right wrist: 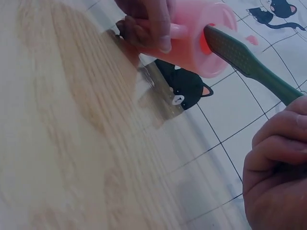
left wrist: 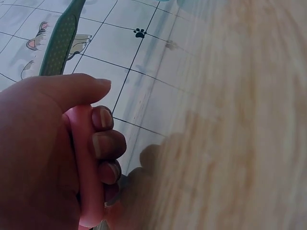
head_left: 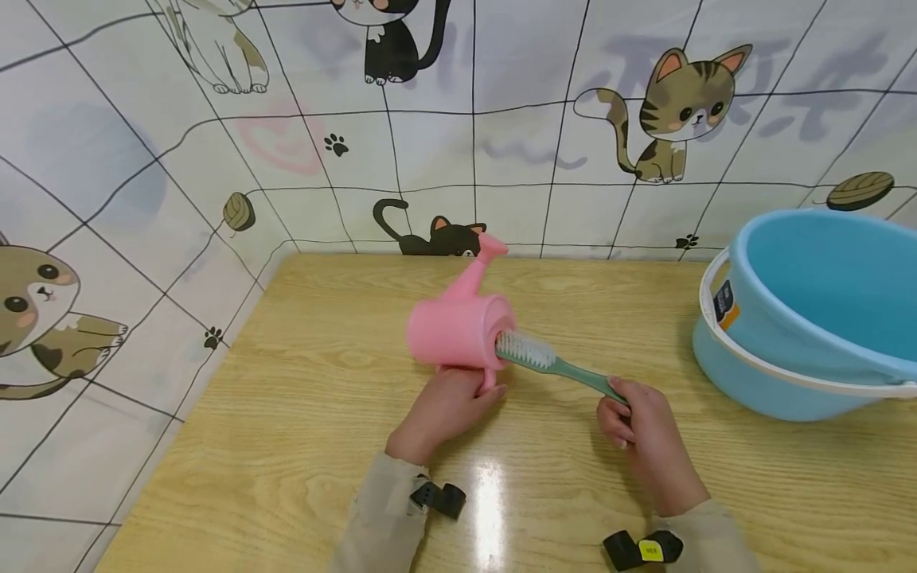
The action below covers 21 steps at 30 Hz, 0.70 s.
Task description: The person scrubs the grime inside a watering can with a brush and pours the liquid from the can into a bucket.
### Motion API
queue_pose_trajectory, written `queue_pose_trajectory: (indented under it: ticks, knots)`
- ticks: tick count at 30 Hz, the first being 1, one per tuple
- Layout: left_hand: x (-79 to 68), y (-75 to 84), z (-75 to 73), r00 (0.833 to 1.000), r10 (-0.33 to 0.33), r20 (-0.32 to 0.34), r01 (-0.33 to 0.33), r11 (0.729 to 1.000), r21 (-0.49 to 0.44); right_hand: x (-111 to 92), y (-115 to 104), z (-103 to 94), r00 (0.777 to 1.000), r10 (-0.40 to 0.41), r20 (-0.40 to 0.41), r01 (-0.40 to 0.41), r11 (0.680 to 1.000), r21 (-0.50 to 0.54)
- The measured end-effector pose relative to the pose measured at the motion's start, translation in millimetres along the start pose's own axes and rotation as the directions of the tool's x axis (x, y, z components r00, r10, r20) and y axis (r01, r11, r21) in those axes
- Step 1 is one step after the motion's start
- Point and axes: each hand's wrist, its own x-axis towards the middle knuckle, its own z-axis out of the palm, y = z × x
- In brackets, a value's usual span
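Observation:
A pink watering can lies tipped on its side above the table, its spout pointing away and its opening facing right. My left hand grips its handle, fingers curled round it. My right hand holds the end of a green brush with white bristles. In the right wrist view, the tip of the brush head sits at the can's round opening, just inside it. The bristles face up in the head view. How deep the tip reaches inside is hidden.
A light blue bucket with a white handle stands at the right on the wooden table. Behind and to the left hangs a white tile-patterned sheet printed with cartoon cats.

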Motion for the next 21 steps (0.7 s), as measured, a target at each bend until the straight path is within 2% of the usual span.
queue_pose_trajectory:
  ticks: [5, 8, 14, 21]
  knots:
    - [-0.7, -0.9, -1.7, 1.000, -0.021, 0.019, 0.022, 0.998, -0.056, 2.5, 2.8, -0.7, 0.999, -0.004, 0.050, 0.002, 0.999, 0.042]
    - [-1.0, -1.0, -3.0, 0.999, -0.030, 0.030, 0.032, 0.996, -0.086, 2.6, 3.0, 1.6, 0.999, 0.018, 0.035, -0.019, 0.999, 0.037]
    - [-0.5, 0.3, -4.0, 0.999, -0.001, 0.045, 0.004, 0.998, -0.063, 0.1, 1.7, 3.5, 1.000, 0.017, -0.004, -0.017, 1.000, -0.011]
    - [-1.0, -1.1, -3.6, 0.999, -0.015, 0.048, 0.018, 0.999, -0.051, 1.0, 2.9, 6.3, 1.000, 0.002, 0.001, -0.002, 1.000, -0.023]
